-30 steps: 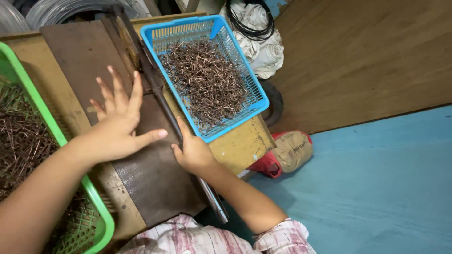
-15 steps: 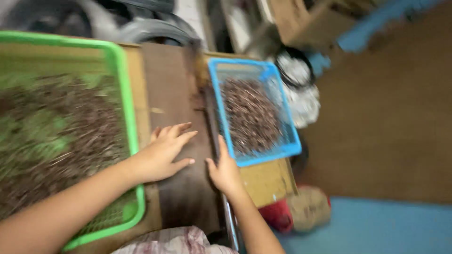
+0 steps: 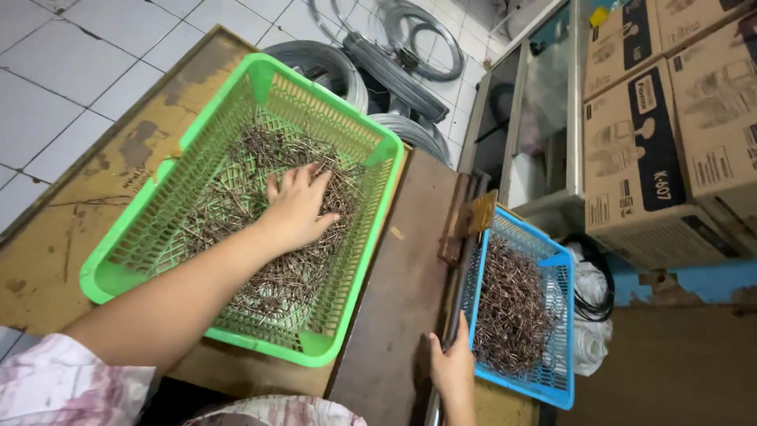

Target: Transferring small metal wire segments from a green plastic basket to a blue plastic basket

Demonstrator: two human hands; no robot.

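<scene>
My left hand lies inside the green plastic basket, fingers spread and curled down onto a heap of thin rusty metal pins. Whether it grips any pins I cannot tell. My right hand is closed around a long metal lever bar that runs along the right edge of a dark brown board. A blue plastic basket full of similar pins sits just right of that bar.
The baskets rest on a worn wooden table. Coils of grey wire lie on the tiled floor behind. Cardboard boxes and a glass-fronted cabinet stand at the right. White bags sit beside the blue basket.
My left hand left the brown board and reached left into the green basket onto the pins. My right hand stayed on the lever bar. The view swung left and upward.
</scene>
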